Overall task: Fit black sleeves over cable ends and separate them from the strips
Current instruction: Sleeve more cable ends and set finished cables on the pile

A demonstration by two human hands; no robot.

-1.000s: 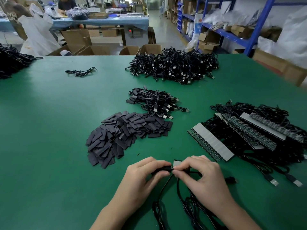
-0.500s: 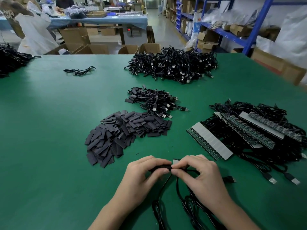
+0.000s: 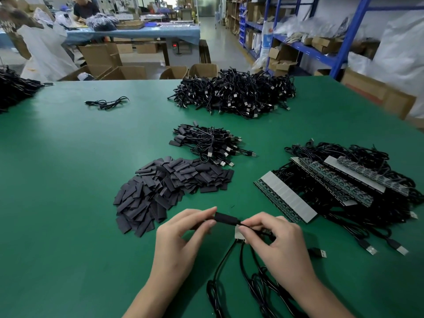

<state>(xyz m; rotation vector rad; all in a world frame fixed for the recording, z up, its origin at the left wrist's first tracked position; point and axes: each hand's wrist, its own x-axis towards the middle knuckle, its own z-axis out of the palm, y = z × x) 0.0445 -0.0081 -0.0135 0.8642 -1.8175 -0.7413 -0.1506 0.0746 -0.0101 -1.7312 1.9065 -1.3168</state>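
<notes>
Two grips | left fingers (image 3: 207,223) pinch black sleeve (image 3: 226,218) | right fingers (image 3: 254,220) pinch cable (image 3: 241,223)

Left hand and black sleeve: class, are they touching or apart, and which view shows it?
Touching. In the head view the left hand pinches the sleeve at its left end between thumb and forefinger, with no gap.

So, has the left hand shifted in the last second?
Yes. The left hand, pinching the black sleeve, drew left toward the loose sleeve pile, away from the right hand.
</notes>
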